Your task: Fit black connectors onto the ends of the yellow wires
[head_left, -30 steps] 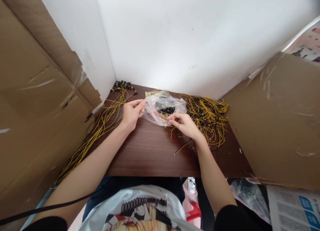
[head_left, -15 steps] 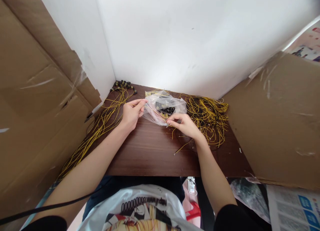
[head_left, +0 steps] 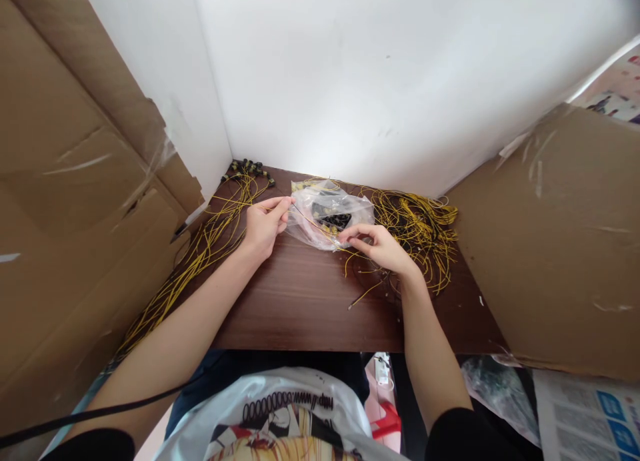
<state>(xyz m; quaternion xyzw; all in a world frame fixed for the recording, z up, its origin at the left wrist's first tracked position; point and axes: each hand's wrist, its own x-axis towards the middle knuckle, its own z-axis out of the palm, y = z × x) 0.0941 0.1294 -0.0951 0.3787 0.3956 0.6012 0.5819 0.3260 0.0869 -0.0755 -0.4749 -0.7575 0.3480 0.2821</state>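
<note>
Slid right hand [head_left: 377,246] slightly rightward along the thin wire [head_left: 303,216], away from left hand [head_left: 263,229]. Swung right wrist and forearm outward as well. Exposed a little more wire between the two sets of fingertips. Turned head view very slightly, shifting marks on white wall [head_left: 370,94] a touch rightward.

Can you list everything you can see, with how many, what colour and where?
Held wire: 1, dark and yellow, slanting across the bag
Plastic bag: 1, clear, mid-table
Connectors: many, black and yellow, in the bag; more at back left
Wire bunches: 2, yellow, table's left and right
Table: 1, brown, centre
Walls: 2, white, behind
Cardboard: at least 2, brown, both sides
Printed sheets: 2, mostly white, right corners
Crinkled plastic: 1, clear, lower right
Red thing: 1, red, below table
Cord: 1, black, lower left
Sleeves: 2, black, bottom
Left grip: 1, bare, pinching the wire
Right grip: 1, bare, bag's near right
</note>
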